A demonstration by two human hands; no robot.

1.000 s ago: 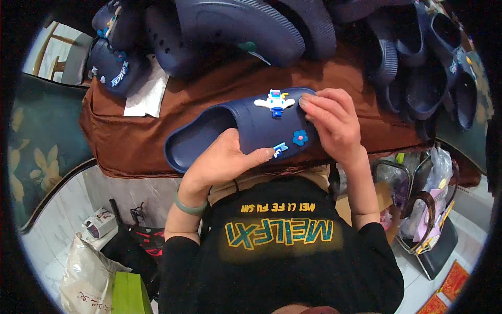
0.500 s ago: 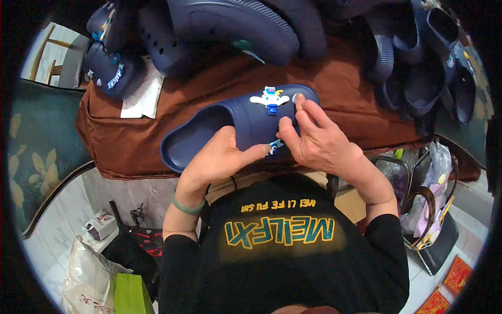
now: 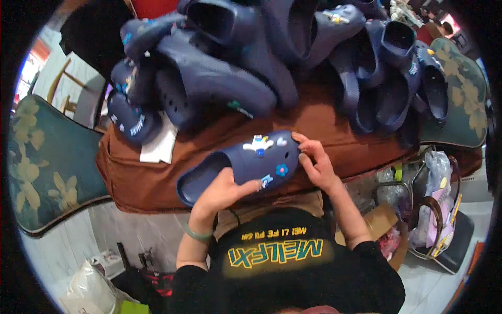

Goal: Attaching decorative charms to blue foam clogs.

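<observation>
A navy clog lies on the brown cloth with its toe to the right. My left hand grips it, fingers inside the foot opening and thumb on the upper. At the toe, my right hand touches the rim with its fingertips, index finger and thumb apart. On the upper sit a white winged figure charm, a small pale heart-shaped charm, a blue flower charm and a light blue charm by my left thumb. A bare hole shows between the heart and the flower.
Navy clogs are heaped along the far side of the brown cloth, with more at the far right. White paper lies at the left. Patterned green chair backs flank the cloth. A filled basket stands lower right.
My right hand has drawn back from the heart-shaped charm to the toe's edge, uncovering the flower charm. The view has shifted, showing more of the heap. My left hand keeps its hold.
</observation>
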